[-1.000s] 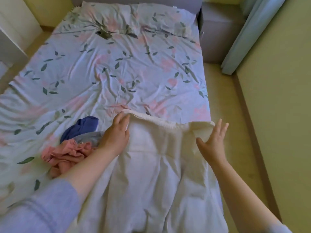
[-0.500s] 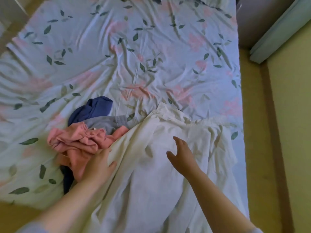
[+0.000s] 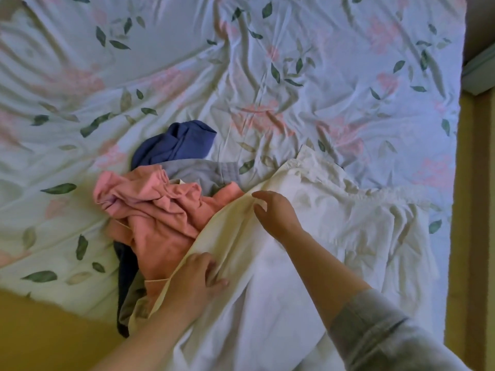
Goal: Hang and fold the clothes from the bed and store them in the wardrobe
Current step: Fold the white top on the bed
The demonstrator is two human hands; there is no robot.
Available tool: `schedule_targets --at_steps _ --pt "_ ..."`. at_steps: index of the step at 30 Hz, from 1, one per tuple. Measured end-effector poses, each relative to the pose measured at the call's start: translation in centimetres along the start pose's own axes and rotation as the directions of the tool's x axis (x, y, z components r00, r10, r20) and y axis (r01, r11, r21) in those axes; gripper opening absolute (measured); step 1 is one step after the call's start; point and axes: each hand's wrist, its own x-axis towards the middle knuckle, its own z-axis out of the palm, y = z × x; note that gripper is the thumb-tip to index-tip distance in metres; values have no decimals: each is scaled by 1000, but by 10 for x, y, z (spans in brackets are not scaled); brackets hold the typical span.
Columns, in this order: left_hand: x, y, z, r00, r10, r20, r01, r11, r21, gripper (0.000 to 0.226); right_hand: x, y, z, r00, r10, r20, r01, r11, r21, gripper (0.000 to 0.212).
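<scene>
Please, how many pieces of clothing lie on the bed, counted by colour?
cream-white garment: 1
pink garment: 1
blue garment: 1
grey garment: 1
Total: 4. The dark strip under the pink garment may belong to the blue garment; I cannot tell.

From my feed the bed fills most of the view. Its rumpled sheet is pale blue with pink flowers and green leaves. Ochre floor shows at lower left and down the right side. A pale green strip crosses the upper right corner. The light is soft and even.
</scene>
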Motion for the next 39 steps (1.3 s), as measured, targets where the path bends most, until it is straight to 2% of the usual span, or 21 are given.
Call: schedule_targets --at_steps 2,5,7,10,13,15,17,19,20,22,23,27,30,34,37,38,39 --pt "3 -4 5 1000 -6 28 5 1000 31 46 9 2 10 999 25 35 -21 994 -109 30" --pt "5 -6 11 999 5 44 -9 994 107 59 15 11 20 977 212 36 -203 962 -181 24" --pt "5 -3 13 1000 21 20 -24 992 124 57 17 16 24 947 319 40 -312 942 -127 30" --pt "6 1 15 998 57 29 -60 995 75 48 21 16 27 918 396 26 -391 914 -108 43" --pt "5 6 19 991 126 44 -126 992 17 32 26 16 28 910 415 -16 -414 905 -97 39" --pt "8 7 21 988 155 10 -155 987 44 30 27 19 26 910 415 -25 -413 909 58 35" --pt "12 11 20 991 135 -14 -134 987 89 28 23 21 22 900 436 -25 -404 854 328 35" --pt "17 14 20 995 96 18 -97 989 113 18 14 22 16 877 481 3 -386 700 600 26" --pt "18 15 20 996 73 49 -79 989 127 22 9 23 12 874 484 37 -370 614 697 19" --pt "20 18 21 991 30 131 -54 982 183 33 0 26 2 895 435 99 -328 491 807 6" --pt "20 19 22 987 18 162 -53 976 212 35 -5 27 -3 909 403 105 -305 473 826 8" --pt "9 23 24 977 69 203 -111 973 204 46 -20 35 -22 923 385 1 -235 561 794 30" --pt "-8 30 23 960 142 240 -173 979 112 47 -33 46 -34 892 440 -99 -226 627 745 26" --pt "-30 47 28 948 205 242 -251 952 176 44 -51 71 -50 852 467 -237 -228 738 635 25" --pt "-40 58 45 963 170 211 -211 959 189 25 -65 98 -67 814 511 -277 -252 740 623 20" --pt "-41 61 51 966 139 218 -182 965 189 17 -69 110 -71 795 546 -264 -285 720 633 21" --pt "-42 63 58 966 104 236 -154 967 202 22 -74 124 -73 784 586 -206 -324 668 670 28"
